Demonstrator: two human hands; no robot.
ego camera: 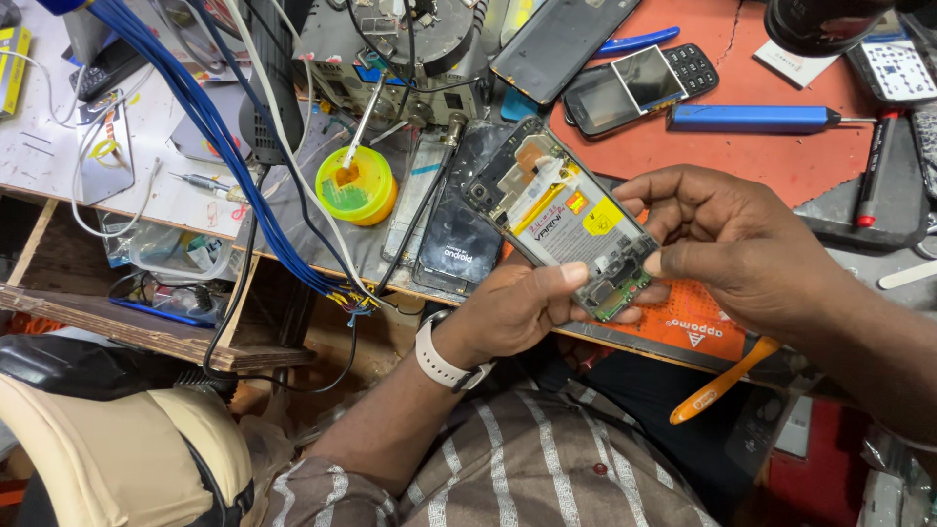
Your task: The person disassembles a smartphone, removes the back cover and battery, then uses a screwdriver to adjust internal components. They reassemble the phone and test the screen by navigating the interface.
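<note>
Holding opened phone (561,220) above bench edge: left hand (512,307) cradles it from 7 o'clock, thumb clamped on frame. Right hand (727,244) pinches lower board at 4 o'clock. Advice: keep grip steady, pinch lightly, avoid flexing board.

Opened phone (561,220), back cover off; battery and circuit board exposed; tilted diagonally.

A cluttered work surface (59,146) filled the view from 9 to 3 o'clock, white at 10 o'clock, with a red mat (781,161) at 2. A wooden shelf (117,327) sat below at 8 o'clock, under even light.
</note>
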